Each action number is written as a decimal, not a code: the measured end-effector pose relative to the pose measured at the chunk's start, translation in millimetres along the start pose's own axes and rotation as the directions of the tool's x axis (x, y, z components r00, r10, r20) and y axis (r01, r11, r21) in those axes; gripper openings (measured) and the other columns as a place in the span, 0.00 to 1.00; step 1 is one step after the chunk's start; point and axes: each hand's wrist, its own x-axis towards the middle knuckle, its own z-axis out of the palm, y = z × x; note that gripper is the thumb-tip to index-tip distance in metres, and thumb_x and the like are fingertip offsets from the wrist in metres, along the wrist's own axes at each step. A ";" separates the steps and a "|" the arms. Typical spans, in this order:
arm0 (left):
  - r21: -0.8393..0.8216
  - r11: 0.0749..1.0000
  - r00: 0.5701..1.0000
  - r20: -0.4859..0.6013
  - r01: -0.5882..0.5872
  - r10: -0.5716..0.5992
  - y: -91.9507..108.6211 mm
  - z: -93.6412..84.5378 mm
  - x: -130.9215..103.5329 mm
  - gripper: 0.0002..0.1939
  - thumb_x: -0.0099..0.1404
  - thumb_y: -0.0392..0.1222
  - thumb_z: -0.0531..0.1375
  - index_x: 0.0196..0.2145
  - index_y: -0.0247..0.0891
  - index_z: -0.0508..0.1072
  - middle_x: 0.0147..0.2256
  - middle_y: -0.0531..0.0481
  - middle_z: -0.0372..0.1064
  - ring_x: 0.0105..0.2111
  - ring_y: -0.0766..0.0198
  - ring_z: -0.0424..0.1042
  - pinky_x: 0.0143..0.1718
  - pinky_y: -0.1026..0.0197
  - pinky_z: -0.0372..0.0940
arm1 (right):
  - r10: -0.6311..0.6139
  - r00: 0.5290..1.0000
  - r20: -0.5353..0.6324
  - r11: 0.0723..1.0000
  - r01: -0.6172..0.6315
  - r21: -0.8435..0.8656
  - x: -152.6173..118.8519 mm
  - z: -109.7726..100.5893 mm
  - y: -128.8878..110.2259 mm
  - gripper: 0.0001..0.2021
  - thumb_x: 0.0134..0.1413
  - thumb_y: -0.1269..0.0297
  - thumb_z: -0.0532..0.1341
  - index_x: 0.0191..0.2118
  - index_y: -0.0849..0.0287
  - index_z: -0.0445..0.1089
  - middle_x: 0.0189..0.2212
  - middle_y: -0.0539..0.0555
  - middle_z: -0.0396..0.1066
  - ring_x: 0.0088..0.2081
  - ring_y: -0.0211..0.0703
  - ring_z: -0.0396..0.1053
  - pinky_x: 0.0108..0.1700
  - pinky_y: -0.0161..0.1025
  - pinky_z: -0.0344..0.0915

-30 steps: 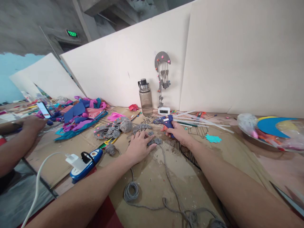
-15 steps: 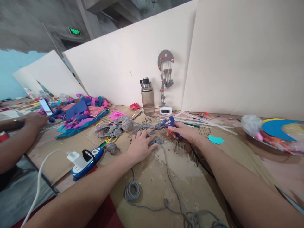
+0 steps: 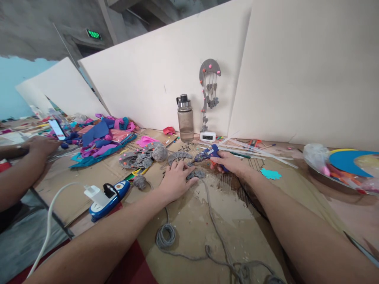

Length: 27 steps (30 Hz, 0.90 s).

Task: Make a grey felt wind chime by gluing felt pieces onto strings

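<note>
My right hand (image 3: 226, 161) is wrapped round a blue glue gun (image 3: 211, 152), whose nozzle points left, close above a grey felt piece (image 3: 196, 173). Fingers spread, my left hand (image 3: 177, 179) lies flat at the left edge of that felt, its fingertips beside the nozzle. Another grey felt piece (image 3: 179, 157) lies just beyond the fingers. Grey yarn (image 3: 210, 209) runs from the felt toward the front, near a small yarn coil (image 3: 166, 236). A grey yarn ball (image 3: 160, 152) sits by a pile of grey felt shapes (image 3: 134, 158).
A water bottle (image 3: 185, 122) and a small white clock (image 3: 207, 137) stand at the back. Clear glue sticks (image 3: 266, 154) lie behind the gun. At left are a blue power strip (image 3: 109, 201), coloured felt (image 3: 99, 134) and a person's hands (image 3: 44, 146); a metal bowl (image 3: 328, 179) is at right.
The view has shifted slightly. Both hands and the glue gun keep nearly the same places over the felt.
</note>
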 end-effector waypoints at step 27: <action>0.004 1.000 1.000 -0.003 0.006 -0.006 0.5 -0.5 0.3 0.27 0.67 0.61 0.46 0.58 0.52 0.65 0.51 0.44 0.60 0.52 0.50 0.57 0.51 0.47 0.56 | 0.037 0.999 -0.035 0.999 -0.038 -0.019 2.0 5.4 0.7 0.09 0.53 0.63 0.60 0.27 0.59 0.60 0.17 0.45 0.65 0.15 0.29 0.55 0.16 0.28 0.51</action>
